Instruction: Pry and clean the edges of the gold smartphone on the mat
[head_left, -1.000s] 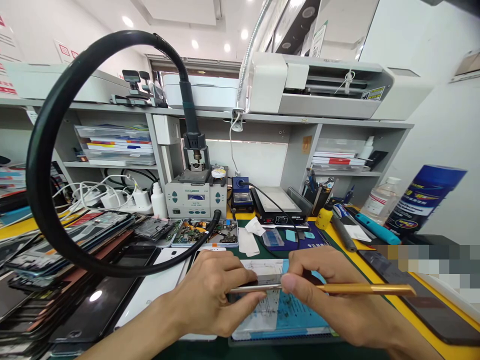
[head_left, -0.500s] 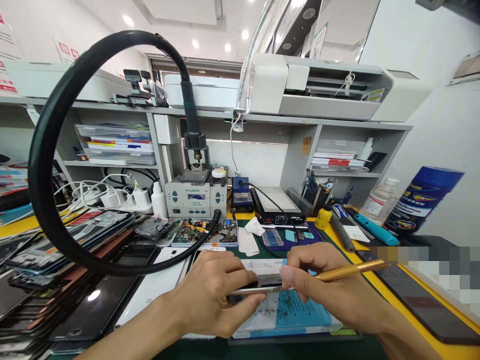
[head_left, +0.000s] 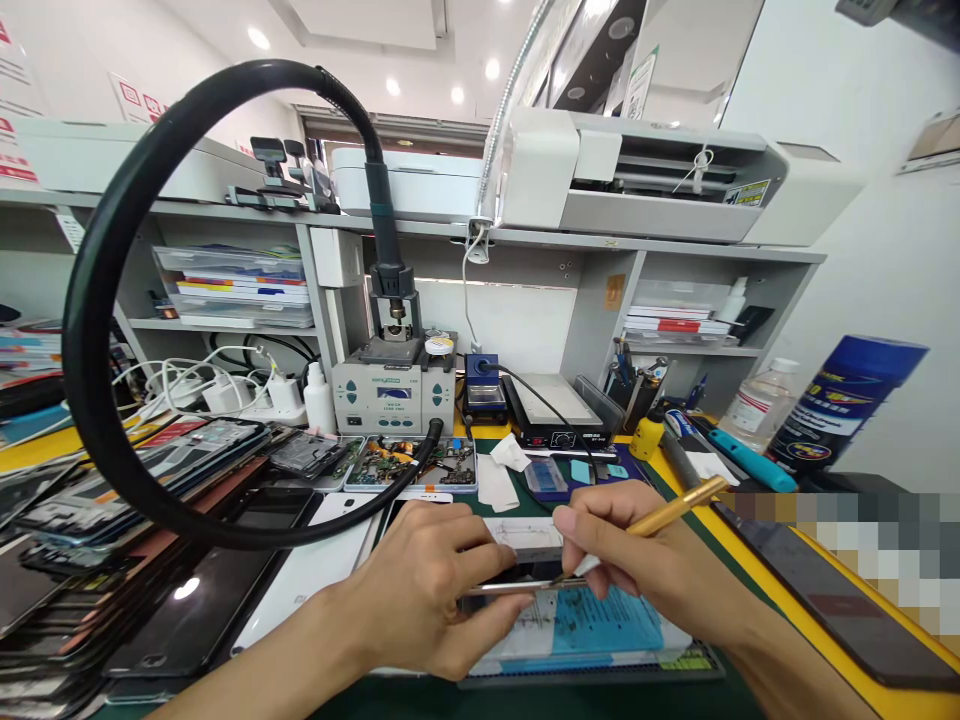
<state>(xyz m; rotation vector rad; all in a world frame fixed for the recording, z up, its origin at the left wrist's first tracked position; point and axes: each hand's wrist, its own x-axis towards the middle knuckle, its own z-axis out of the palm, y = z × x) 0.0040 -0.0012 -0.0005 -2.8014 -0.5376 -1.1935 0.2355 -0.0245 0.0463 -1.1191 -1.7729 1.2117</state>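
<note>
My left hand [head_left: 442,590] is closed round a thin phone [head_left: 521,585], its fingers on top and the thumb underneath. The phone is seen nearly edge-on, tilted, with a dark face and a pale metallic edge. My right hand [head_left: 619,545] pinches a slim tool with a gold handle [head_left: 679,505] like a pen. Its thin tip meets or lies very near the phone's right part; the exact kind of tip is too small to tell. Something white shows under the right fingers. Below both hands lies a blue and white stack [head_left: 600,625], which looks like a stained paper-covered pad.
Phones and phone frames [head_left: 150,500] are piled at the left. A hot-air station [head_left: 394,400] with a looping black hose [head_left: 86,300] stands behind a tray of circuit parts [head_left: 409,465]. At the right are a spray can [head_left: 847,400], a clear bottle [head_left: 761,405] and a dark phone [head_left: 817,590].
My right hand has turned the gold-handled tool more upright, its rear end moving up and left. The tool's tip now shows at the phone's edge. My left hand keeps its hold on the phone.
</note>
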